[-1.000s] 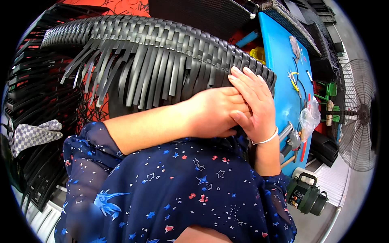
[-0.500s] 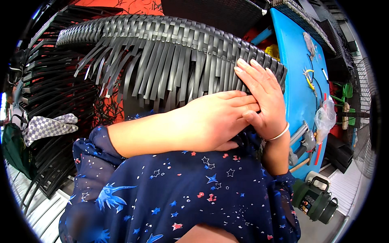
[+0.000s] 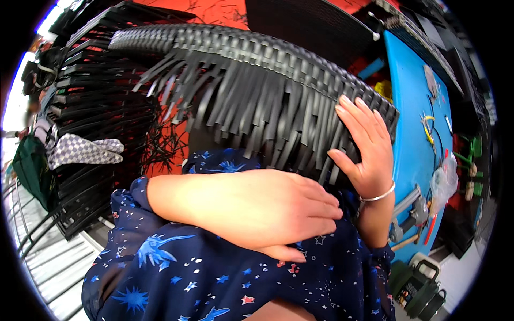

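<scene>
A curved woven band of flat black plastic strips (image 3: 251, 53) arches across the upper middle. Loose strip ends (image 3: 251, 109) hang from its near edge towards my lap. On the right end of the weave lies my right hand (image 3: 368, 152), fingers stretched flat over the strips and thumb spread out; a bracelet (image 3: 379, 193) circles its wrist. My left hand (image 3: 300, 211) is extended across my body in front of the dark blue patterned garment (image 3: 214, 278), below the hanging ends and apart from them. Its fingers are straight, with the thumb pointing away, and it holds nothing.
At right, a blue table (image 3: 415, 107) carries yellow-handled pliers (image 3: 428, 128), a clear plastic bag (image 3: 443, 182) and grey power-tool-like items (image 3: 417, 211). A dark green jug (image 3: 417, 289) stands below. Many black strips (image 3: 101, 107) and a checkered cloth item (image 3: 85, 151) are at left.
My left hand has come down, away from my right hand and the weave. My right hand stays on the strips, its thumb now in the open. The whole view has shifted somewhat.
</scene>
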A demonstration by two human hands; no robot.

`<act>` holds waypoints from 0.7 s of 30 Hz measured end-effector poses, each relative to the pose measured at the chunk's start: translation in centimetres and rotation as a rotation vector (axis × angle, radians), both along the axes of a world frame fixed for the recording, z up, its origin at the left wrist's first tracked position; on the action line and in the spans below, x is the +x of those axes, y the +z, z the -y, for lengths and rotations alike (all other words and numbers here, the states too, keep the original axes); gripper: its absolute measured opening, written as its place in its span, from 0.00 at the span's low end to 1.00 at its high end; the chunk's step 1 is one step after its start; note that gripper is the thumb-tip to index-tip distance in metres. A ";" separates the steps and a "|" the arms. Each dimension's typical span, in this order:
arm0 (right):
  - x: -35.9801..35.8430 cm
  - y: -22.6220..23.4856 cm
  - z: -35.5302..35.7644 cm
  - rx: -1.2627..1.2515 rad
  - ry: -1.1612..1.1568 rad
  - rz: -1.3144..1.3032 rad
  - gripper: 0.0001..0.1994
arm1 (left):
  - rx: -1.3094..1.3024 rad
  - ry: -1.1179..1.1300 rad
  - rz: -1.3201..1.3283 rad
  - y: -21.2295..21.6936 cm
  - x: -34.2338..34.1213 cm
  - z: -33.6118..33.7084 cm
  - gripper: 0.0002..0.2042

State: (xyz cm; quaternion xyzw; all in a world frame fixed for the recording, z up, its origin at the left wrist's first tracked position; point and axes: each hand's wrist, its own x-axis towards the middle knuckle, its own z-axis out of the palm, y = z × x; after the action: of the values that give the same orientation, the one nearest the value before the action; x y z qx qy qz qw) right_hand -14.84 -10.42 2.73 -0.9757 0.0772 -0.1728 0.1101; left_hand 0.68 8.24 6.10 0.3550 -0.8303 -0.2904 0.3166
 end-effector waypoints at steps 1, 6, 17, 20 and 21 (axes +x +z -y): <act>-0.1 0.1 0.0 -0.001 -0.009 -0.006 0.30 | -0.005 -0.018 -0.039 -0.3 -0.2 0.1 0.26; 0.1 0.1 -0.3 0.017 -0.012 0.005 0.31 | -0.007 -0.045 -0.092 -1.7 -1.2 -0.6 0.26; -0.2 0.2 -0.2 0.012 -0.014 0.011 0.30 | -0.006 -0.049 -0.108 -2.2 -1.7 -0.3 0.25; -0.1 0.2 -0.2 0.025 -0.008 0.017 0.30 | 0.048 -0.072 -0.082 -1.6 -1.6 0.1 0.25; 0.0 0.1 -0.2 0.029 -0.005 0.020 0.29 | 0.075 -0.086 -0.065 -1.2 -1.6 0.2 0.24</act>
State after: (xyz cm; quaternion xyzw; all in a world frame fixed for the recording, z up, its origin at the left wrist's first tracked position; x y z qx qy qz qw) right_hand -14.86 -10.19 2.86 -0.9720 0.0810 -0.1820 0.1245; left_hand -0.90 8.05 4.86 0.3210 -0.8225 -0.3459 0.3174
